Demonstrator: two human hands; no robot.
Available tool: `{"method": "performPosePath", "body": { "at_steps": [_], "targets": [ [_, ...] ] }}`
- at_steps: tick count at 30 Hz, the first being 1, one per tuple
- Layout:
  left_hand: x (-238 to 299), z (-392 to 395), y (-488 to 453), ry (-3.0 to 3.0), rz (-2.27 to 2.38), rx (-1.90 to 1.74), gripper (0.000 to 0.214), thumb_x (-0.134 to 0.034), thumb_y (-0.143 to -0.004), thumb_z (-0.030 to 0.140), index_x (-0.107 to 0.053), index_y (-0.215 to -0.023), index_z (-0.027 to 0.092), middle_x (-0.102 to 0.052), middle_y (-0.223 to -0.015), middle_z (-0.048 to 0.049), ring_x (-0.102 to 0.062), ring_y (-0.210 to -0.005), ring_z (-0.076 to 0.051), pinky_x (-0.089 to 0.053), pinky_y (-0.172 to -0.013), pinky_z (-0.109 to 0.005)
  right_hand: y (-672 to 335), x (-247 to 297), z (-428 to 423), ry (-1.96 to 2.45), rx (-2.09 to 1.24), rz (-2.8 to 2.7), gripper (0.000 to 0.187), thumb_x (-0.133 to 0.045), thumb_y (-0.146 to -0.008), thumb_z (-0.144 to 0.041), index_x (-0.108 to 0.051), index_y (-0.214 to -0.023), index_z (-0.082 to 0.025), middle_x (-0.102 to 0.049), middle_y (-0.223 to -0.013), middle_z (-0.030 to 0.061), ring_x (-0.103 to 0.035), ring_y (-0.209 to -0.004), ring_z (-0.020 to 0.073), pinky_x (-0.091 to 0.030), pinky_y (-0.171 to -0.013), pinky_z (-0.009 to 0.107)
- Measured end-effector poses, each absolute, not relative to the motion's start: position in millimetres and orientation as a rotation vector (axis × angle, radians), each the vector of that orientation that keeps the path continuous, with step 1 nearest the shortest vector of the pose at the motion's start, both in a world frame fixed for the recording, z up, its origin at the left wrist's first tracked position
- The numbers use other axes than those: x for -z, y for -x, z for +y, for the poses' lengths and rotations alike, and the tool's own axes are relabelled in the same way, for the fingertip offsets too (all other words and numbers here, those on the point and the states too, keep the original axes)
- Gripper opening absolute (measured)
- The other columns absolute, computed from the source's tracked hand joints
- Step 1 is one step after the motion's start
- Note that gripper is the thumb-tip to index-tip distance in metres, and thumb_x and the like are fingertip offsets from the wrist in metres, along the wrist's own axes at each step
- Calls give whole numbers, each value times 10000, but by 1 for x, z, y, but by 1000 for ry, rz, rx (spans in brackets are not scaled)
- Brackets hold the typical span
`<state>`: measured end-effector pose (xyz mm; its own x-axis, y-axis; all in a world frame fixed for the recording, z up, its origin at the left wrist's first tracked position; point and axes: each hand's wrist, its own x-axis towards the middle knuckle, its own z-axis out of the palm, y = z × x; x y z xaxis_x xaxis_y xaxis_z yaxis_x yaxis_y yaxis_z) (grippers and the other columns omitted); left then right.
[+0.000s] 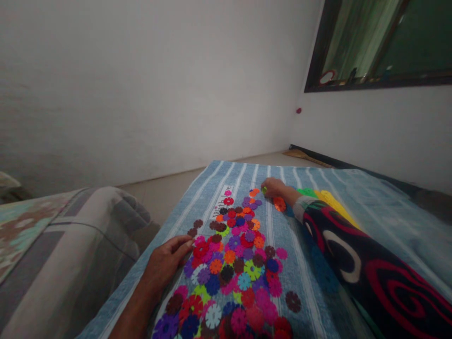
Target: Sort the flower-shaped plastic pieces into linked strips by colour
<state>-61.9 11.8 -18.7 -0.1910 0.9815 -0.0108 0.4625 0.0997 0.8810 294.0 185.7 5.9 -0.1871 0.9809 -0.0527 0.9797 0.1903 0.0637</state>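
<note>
Many flower-shaped plastic discs in mixed colours lie in a long loose pile [229,257] on a blue striped cloth [307,292]. My left hand [169,256] rests at the pile's left edge, its fingers loosely stretched and the tips touching or close to the discs. Beyond the pile's far end, my right hand [273,187] is closed, with a lime-green disc [264,189] at its fingertips. An orange disc [279,204] lies just below that hand. Green discs [307,192] and yellow discs [334,203] are grouped to the right, partly hidden by my right sleeve.
Blue discs [323,268] show under my right forearm. A single brown disc [293,301] lies right of the pile. To the left is a surface draped in grey cloth [88,245]. A white wall [158,84] stands behind, and a dark-framed window [381,47] is at upper right.
</note>
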Motion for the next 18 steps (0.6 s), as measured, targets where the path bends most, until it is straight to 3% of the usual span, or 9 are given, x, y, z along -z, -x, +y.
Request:
{"method": "performPosePath", "body": {
  "at_steps": [6, 12, 18],
  "targets": [
    [16, 11, 61, -1359, 1735, -982, 449, -711, -588, 557, -762, -841, 189, -756, -814, -56, -643, -699, -214, -487, -599, -282, -295, -2, 187, -1936, -66, 2392, 380, -628, -778, -154, -743, -1132, -230, -719, -1153, 105, -661, -1055, 279, -494, -828, 295],
    [19, 11, 62, -1335, 1714, -991, 444, -719, -584, 545, -760, -845, 188, -757, -832, -56, -650, -727, -217, -499, -629, -287, -300, 3, 189, -1985, -52, 2437, 573, -605, -791, -154, -586, -1363, -187, -665, -1275, 115, -629, -1135, 258, -484, -890, 269],
    [19, 12, 61, -1327, 1725, -985, 454, -723, -570, 549, -762, -846, 190, -755, -824, -55, -642, -701, -212, -493, -624, -293, -301, 2, 194, -2004, -14, 2438, 506, -613, -762, -129, -664, -1261, -194, -707, -1203, 95, -653, -1075, 256, -495, -860, 265]
  ]
}}
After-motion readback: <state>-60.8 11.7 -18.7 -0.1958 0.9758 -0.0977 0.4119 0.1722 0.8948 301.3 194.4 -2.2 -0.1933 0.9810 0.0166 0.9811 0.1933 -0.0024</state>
